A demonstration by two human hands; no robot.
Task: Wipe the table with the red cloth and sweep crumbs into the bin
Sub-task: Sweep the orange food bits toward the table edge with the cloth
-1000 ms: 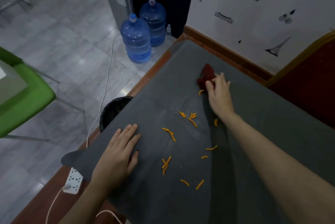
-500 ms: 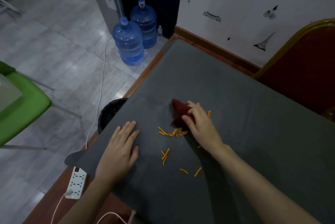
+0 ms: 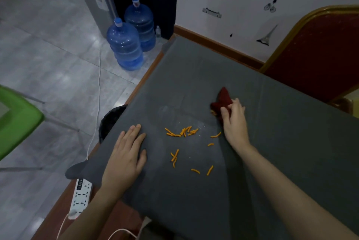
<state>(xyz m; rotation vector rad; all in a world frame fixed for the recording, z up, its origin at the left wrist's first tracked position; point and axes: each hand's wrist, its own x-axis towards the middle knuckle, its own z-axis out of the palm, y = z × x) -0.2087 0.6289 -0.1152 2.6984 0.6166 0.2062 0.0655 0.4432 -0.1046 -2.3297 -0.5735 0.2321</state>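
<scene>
My right hand (image 3: 234, 123) grips the bunched red cloth (image 3: 222, 99) on the grey table cover (image 3: 194, 76), right of centre. Several orange crumbs (image 3: 181, 132) lie in a small heap left of that hand. More crumbs (image 3: 202, 170) are scattered nearer to me. A crumb or two peek from under the cloth's left edge. My left hand (image 3: 124, 154) lies flat, fingers apart, on the cover near its left edge. The black bin (image 3: 110, 121) stands on the floor just beyond that edge, mostly hidden by the table.
A white power strip (image 3: 80, 197) with its cable lies on the wooden table edge by my left wrist. Two blue water bottles (image 3: 126, 45) stand on the floor at the table's far corner. A red chair (image 3: 318, 51) is at the right, a green chair (image 3: 13, 121) at the left.
My right hand swept the cloth toward me and left, gathering crumbs into a heap, then moved back to the right and farther away with the cloth. The left hand stayed put.
</scene>
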